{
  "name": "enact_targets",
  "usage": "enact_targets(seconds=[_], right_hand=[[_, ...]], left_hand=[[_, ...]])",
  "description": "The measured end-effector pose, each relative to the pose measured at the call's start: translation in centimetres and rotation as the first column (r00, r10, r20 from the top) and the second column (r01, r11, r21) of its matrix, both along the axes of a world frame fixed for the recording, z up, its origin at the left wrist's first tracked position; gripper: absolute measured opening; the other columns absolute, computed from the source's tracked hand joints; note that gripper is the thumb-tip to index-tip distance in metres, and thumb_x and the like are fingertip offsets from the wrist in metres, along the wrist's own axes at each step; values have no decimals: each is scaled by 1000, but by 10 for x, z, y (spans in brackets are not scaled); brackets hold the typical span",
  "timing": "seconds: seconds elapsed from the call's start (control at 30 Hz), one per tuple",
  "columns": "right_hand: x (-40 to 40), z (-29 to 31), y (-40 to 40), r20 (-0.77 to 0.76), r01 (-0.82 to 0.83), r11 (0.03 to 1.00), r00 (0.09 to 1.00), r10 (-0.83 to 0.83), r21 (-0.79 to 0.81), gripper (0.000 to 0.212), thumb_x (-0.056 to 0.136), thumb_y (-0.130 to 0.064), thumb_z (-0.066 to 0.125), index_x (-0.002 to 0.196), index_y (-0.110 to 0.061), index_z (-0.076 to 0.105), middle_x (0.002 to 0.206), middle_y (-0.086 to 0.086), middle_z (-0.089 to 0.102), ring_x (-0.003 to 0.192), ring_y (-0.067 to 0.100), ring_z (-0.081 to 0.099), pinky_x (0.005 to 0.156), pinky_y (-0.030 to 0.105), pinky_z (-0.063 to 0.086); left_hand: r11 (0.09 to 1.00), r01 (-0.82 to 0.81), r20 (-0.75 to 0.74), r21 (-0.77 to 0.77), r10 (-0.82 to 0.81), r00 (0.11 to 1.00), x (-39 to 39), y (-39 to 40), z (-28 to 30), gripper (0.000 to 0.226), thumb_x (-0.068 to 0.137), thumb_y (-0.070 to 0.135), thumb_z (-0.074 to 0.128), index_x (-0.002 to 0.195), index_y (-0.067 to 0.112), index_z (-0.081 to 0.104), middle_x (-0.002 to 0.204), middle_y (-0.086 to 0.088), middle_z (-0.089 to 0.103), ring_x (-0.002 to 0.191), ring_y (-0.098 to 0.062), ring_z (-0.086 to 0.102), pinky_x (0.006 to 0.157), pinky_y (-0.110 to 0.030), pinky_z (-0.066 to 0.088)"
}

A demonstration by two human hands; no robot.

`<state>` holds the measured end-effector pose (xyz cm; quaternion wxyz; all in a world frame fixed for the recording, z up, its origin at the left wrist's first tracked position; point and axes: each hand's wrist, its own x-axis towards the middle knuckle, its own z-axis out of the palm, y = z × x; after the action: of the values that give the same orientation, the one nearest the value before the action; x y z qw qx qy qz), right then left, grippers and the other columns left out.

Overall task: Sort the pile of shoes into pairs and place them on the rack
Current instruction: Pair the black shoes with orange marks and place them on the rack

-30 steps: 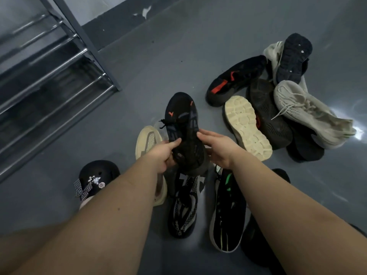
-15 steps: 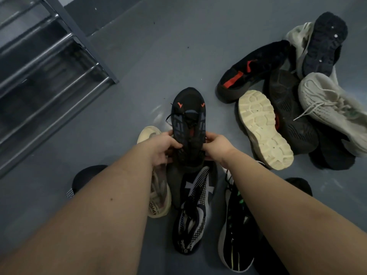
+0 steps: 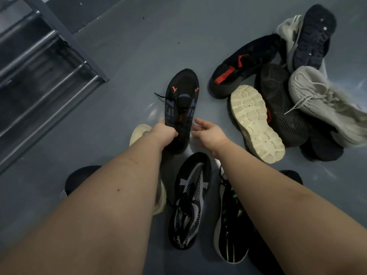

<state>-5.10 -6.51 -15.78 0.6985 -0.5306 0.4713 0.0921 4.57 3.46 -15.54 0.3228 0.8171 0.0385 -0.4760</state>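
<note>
My left hand (image 3: 164,133) grips the heel end of a black sneaker with orange marks (image 3: 181,104), toe pointing away from me, held above the floor. Just right of the shoe, my right hand (image 3: 208,132) is off it, fingers spread and relaxed. Below my hands lie a black-and-white patterned shoe (image 3: 189,201), a black shoe with green accents (image 3: 230,221) and a cream shoe (image 3: 141,132) partly hidden under my left arm. A pile at the right holds a black shoe with red patches (image 3: 242,64), an upturned cream sole (image 3: 256,124) and a grey knit sneaker (image 3: 321,102).
The metal shoe rack (image 3: 45,76) with bare bars stands at the upper left on the grey floor (image 3: 139,40). More dark shoes lie in the right pile, including an upturned dark sole (image 3: 315,36). A black shoe (image 3: 79,177) peeks out under my left forearm.
My right hand has let go of the black orange-marked sneaker and opened beside it. The left hand alone keeps hold of it.
</note>
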Motion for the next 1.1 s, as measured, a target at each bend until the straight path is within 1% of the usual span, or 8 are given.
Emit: enact_targets(seconds=[0.13, 0.2, 0.4, 0.5, 0.7, 0.87, 1.0, 1.1], right_hand=[[-37, 16, -12, -58, -67, 990, 997, 60, -127, 56, 90, -5, 56, 142, -16, 40, 139, 6, 51, 114, 18, 56, 98, 32, 48], [-68, 26, -18, -69, -57, 986, 997, 47, -159, 53, 90, -5, 56, 141, -15, 42, 135, 8, 53, 103, 15, 55, 87, 27, 49], [-185, 41, -36, -186, 23, 967, 980, -73, -256, 46, 89, -6, 58, 134, -13, 50, 129, 6, 57, 103, 14, 55, 96, 31, 46], [-238, 43, -38, -245, 39, 947, 962, -122, -319, 43, 88, -7, 60, 130, -13, 54, 119, 4, 60, 98, 15, 56, 91, 31, 48], [-306, 37, -35, -324, 112, 925, 916, -237, -362, 41, 85, -5, 63, 126, -8, 57, 102, 4, 60, 91, 20, 58, 88, 33, 50], [-320, 23, -28, -355, 137, 941, 902, -248, -309, 53, 86, -9, 63, 136, -7, 45, 121, 11, 60, 109, 25, 59, 91, 28, 44], [-320, 6, -24, -370, 184, 944, 886, -280, -273, 66, 85, -10, 64, 143, -7, 32, 129, 13, 57, 118, 29, 56, 101, 38, 45], [-321, -8, -25, -455, 165, 967, 858, -237, -193, 54, 82, -19, 68, 130, -5, 46, 123, 15, 61, 111, 32, 60, 97, 43, 49]], left_hand=[[999, -40, 159, 18, 37, 987, -27, -10, 21, 61, 88, 9, 53, 146, 15, 32, 144, -9, 45, 131, -30, 44, 112, -35, 34], [999, -41, 246, -30, 47, 968, -48, -11, 31, 60, 87, 9, 51, 144, 16, 36, 144, -10, 45, 127, -29, 48, 108, -33, 38], [969, 239, 271, -67, -213, 939, -130, -4, 48, 47, 89, 13, 53, 136, 20, 49, 139, -4, 48, 115, -22, 56, 90, -23, 43], [943, 315, 184, -106, -293, 938, -169, -4, 48, 47, 89, 13, 56, 135, 19, 50, 136, -6, 53, 120, -21, 54, 98, -27, 42], [941, 257, -172, -220, -296, 939, -256, -9, 37, 44, 93, 10, 54, 136, 7, 47, 136, -14, 54, 126, -26, 51, 112, -35, 36], [894, 412, -268, -177, -446, 854, -306, -14, 26, 57, 93, 9, 53, 146, 9, 32, 143, -9, 44, 132, -23, 44, 100, -21, 35], [897, 424, -310, -123, -440, 843, -316, -20, 12, 50, 91, 9, 53, 140, 13, 40, 132, -12, 57, 121, -26, 54, 106, -33, 42], [902, 421, -308, -94, -429, 849, -320, -27, 3, 43, 90, 8, 54, 132, 9, 49, 125, -14, 61, 116, -27, 57, 106, -37, 43]])
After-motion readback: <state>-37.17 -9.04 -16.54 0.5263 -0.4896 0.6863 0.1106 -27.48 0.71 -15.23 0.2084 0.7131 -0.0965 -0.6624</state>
